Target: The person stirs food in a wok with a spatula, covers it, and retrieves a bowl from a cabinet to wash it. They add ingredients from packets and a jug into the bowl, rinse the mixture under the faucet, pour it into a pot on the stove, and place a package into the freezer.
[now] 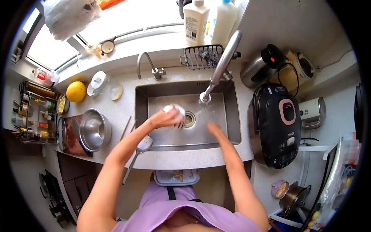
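Note:
Over the sink (162, 141), my left hand (159, 119) grips a small white rounded piece (176, 112), apparently a small bowl, smeared by motion. It is held just left of the drain (189, 119). My right hand (213, 127) hangs low inside the basin, right of the drain and below the faucet (224, 58). Motion blurs its fingers, and nothing in it can be made out. The faucet's spray head (205, 99) points down between the two hands. A ladle (141, 149) lies across the sink's front left edge, near my left forearm.
Left of the sink stand a steel bowl (94, 129) on a cutting board, an orange fruit (76, 91) and a glass jar (110, 89). A black rice cooker (274, 123) and a kettle (261, 65) stand at the right. A wire rack (203, 57) sits behind the basin.

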### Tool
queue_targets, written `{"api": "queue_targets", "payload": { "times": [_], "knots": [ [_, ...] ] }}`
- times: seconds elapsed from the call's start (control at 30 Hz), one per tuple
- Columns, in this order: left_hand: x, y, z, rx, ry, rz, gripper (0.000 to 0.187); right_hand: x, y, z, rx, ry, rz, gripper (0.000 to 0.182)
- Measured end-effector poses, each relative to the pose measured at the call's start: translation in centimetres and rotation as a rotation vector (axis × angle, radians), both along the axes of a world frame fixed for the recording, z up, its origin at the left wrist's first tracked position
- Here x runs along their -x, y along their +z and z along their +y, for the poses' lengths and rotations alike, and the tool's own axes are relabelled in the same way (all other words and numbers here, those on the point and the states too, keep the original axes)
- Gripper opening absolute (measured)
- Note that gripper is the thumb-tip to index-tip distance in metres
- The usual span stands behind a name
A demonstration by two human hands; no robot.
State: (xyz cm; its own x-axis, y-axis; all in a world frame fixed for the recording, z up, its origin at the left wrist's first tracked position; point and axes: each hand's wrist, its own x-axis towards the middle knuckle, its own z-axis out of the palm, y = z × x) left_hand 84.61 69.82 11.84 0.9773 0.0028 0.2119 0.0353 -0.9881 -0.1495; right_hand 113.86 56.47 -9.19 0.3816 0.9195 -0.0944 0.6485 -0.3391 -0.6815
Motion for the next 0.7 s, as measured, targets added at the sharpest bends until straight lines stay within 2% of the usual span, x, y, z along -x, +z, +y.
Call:
{"api": "queue_targets", "payload": {
  "times": [0.03,0.07,0.13,0.17,0.2,0.23,0.27,0.33,0.37,0.4,0.43,0.47,0.53,0.57,0.6,0.63,0.67,0.7],
  "knots": [
    [-0.2,-2.1,0.6,-0.274,-0.282,0.423,0.042,2.0,6.1,-2.5,0.375,0.150,-0.110,0.030],
    [0.4,-3.6,0.3,-0.204,-0.255,0.342,0.045,0.7,8.7,-0.7,0.433,0.110,-0.021,0.029],
    [1.2,-3.9,-1.7,0.087,0.288,0.120,0.047,-0.4,16.1,2.3,-0.409,0.149,-0.099,0.027],
    [1.4,-3.4,-2.1,0.022,0.236,0.119,0.048,-0.8,21.0,4.4,-0.536,0.092,-0.041,0.022],
    [1.2,-2.5,-1.9,-0.043,0.200,0.116,0.050,-0.4,27.2,6.0,-0.677,0.116,-0.186,0.021],
    [1.1,-1.5,-1.9,-0.092,0.112,0.090,0.051,-1.3,29.1,8.1,-0.772,0.118,-0.326,0.023],
    [1.0,-1.2,-2.1,-0.044,0.131,0.128,0.052,-1.4,32.3,10.0,-0.702,0.161,-0.096,0.024],
    [0.3,-0.7,-3.1,-0.030,0.242,0.108,0.053,-1.3,35.7,14.3,-0.727,0.295,-0.081,0.028],
    [0.6,-0.2,-2.7,-0.024,0.241,0.111,0.053,-1.3,35.7,15.6,-0.797,0.305,-0.242,0.031],
    [0.9,0.2,-2.6,0.065,0.336,0.002,0.054,-1.6,35.3,15.8,-0.842,0.300,-0.409,0.033],
    [0.9,0.3,-3.7,0.183,0.427,-0.102,0.055,-0.8,35.9,14.6,-0.869,0.182,-0.311,0.036],
    [0.9,1.2,-4.4,0.149,0.584,-0.113,0.057,-1.2,33.9,13.6,-0.952,0.046,-0.182,0.030],
    [2.0,1.4,-4.2,-0.022,0.455,-0.069,0.056,-0.1,29.3,9.3,-0.833,-0.356,-0.082,0.019],
    [2.7,1.5,-3.0,-0.077,0.330,0.021,0.056,0.0,23.5,7.6,-0.704,-0.443,0.162,0.009],
    [3.2,1.6,-1.9,-0.134,0.209,0.111,0.056,1.6,18.6,5.8,-0.630,-0.339,0.011,0.010],
    [3.5,1.6,-1.4,-0.037,0.291,0.123,0.055,0.6,9.7,4.1,-0.094,-0.050,0.195,0.019],
    [3.3,2.1,-1.2,0.026,0.478,0.109,0.056,2.2,5.0,1.8,0.025,0.291,0.201,0.030],
    [3.3,2.5,-0.9,0.114,0.610,-0.004,0.054,4.4,2.9,0.8,0.111,0.530,0.152,0.026]
  ]
}}
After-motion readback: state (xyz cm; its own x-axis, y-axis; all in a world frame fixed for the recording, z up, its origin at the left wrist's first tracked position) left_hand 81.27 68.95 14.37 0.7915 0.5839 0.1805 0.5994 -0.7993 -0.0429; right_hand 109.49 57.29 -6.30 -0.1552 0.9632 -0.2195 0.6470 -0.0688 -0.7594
